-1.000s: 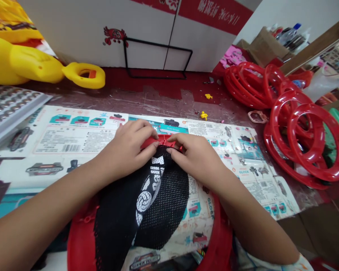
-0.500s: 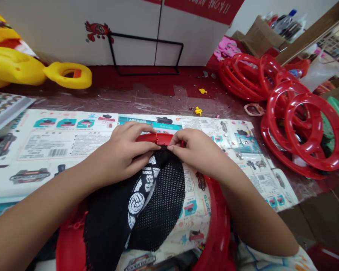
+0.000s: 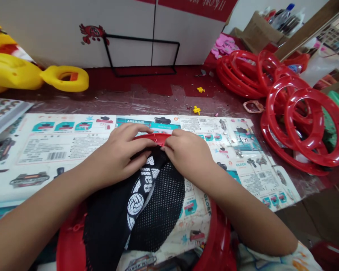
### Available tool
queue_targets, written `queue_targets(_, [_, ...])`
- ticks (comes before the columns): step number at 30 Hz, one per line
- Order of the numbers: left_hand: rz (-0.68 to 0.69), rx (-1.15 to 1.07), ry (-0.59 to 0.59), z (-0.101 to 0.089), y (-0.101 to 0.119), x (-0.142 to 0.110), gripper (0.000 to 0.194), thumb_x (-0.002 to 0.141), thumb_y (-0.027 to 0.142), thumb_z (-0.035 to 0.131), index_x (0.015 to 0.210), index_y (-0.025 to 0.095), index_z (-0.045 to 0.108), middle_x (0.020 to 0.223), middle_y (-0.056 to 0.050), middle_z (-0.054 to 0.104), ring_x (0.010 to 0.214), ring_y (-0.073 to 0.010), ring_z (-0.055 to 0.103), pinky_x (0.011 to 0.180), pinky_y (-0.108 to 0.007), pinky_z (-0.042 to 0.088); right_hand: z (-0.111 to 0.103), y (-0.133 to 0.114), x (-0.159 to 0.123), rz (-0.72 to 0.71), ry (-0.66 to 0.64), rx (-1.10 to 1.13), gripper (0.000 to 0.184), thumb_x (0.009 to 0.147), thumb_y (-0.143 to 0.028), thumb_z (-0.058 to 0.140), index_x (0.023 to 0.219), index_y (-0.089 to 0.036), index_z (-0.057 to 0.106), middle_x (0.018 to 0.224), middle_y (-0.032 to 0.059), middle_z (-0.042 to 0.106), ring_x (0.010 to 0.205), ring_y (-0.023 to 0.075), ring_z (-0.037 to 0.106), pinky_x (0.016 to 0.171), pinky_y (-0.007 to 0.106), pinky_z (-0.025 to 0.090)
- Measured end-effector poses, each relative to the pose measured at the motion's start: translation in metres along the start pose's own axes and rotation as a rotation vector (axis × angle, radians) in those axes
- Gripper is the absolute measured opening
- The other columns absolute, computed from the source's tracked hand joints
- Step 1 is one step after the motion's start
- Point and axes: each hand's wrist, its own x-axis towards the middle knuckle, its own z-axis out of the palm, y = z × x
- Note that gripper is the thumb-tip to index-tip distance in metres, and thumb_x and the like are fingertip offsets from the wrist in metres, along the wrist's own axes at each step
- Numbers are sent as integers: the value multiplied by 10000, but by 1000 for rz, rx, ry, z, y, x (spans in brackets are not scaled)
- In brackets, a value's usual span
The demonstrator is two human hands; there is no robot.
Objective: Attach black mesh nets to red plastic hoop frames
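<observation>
A large red plastic ring (image 3: pixel 219 229) lies in front of me, partly hidden by my forearms. Black fabric (image 3: pixel 101 226) with a mesh section (image 3: pixel 161 207) and white lettering and a ball print hangs across its opening. At the ring's far rim, my left hand (image 3: pixel 127 150) has its fingers over the red edge and its thumb at the top of the cloth, gripping there. Close beside it, my right hand (image 3: pixel 183 150) is closed, pinching the fabric's upper edge against the rim. A small peg on the rim shows between the two hands.
Red rings (image 3: pixel 305 128) are piled at the right. Printed packaging sheets (image 3: pixel 59 146) cover the table. Behind stand a black wire frame (image 3: pixel 141 39) and a white carton (image 3: pixel 51 30). Yellow plastic pieces (image 3: pixel 64 79) and a tray of round metal parts (image 3: pixel 5 113) sit left.
My right hand has shifted slightly left, closer to my left hand. More of the rim's peg shows above the fabric edge. The whole view has moved a little.
</observation>
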Motion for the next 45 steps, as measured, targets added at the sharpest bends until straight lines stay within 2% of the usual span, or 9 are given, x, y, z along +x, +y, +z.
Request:
queue_targets(6, [-30,-5,-23,-1,0,1,269,925,247,440,1106,178,626,1261,-152,539,1191,-300,501,1009,-499,410,-12,2,0,5,-37,26,224,914,-182,498,903,-148,720,882,83,695,795,200,628,637,299,364])
queue_targets(10, [-62,12,-42,1,0,0,277,919,263,443,1117,152,601,1274,-173,530,1202,-314,489,1009,-505,405,-22,-6,-4,74,-166,43,247,920,-282,546,835,-144,732,786,98,709,751,227,646,643,314,396])
queue_targets(16, [-56,145,-48,6,0,-1,333,913,279,434,1185,138,564,1281,-185,530,1185,-363,481,946,-557,414,-6,-23,-8,42,-252,-24,275,935,-192,488,826,-128,732,729,138,710,670,255,665,540,314,397])
queue_targets(21, [-8,111,-67,5,0,0,321,917,233,427,1195,134,552,1284,-180,526,1197,-338,483,958,-525,412,-8,-20,-7,70,-187,70,207,880,-149,503,913,-144,708,843,108,715,745,239,656,605,318,421])
queue_targets(25, [-41,32,-65,2,0,1,286,906,257,468,1163,148,527,1268,-162,541,1194,-301,493,979,-493,415,-17,-12,-5,94,-87,198,113,828,-165,559,812,-161,671,844,65,680,786,188,599,668,289,398])
queue_targets(29, [-61,1,-59,0,-1,3,233,896,280,482,1094,162,515,1232,-155,563,1180,-290,506,978,-487,419,-20,2,1,196,-130,447,85,800,-191,615,717,-177,630,710,-3,650,635,127,544,592,252,343])
queue_targets(33, [-37,4,-56,1,-2,2,205,905,269,478,1083,174,515,1232,-147,556,1182,-289,499,973,-485,420,-17,13,6,228,-132,621,80,817,-203,642,744,-174,654,705,-13,653,653,116,561,619,237,357])
queue_targets(40, [12,44,-53,3,1,1,245,915,224,454,1135,164,542,1252,-157,537,1167,-311,499,963,-506,426,-8,13,8,256,-34,564,70,798,-203,625,741,-171,652,664,-14,630,622,116,533,596,243,340])
queue_targets(45, [26,103,-52,4,2,1,294,919,190,424,1160,146,586,1257,-167,524,1158,-315,495,964,-496,428,-5,15,10,264,-37,581,91,785,-213,600,716,-171,641,666,-9,626,617,116,523,580,247,333])
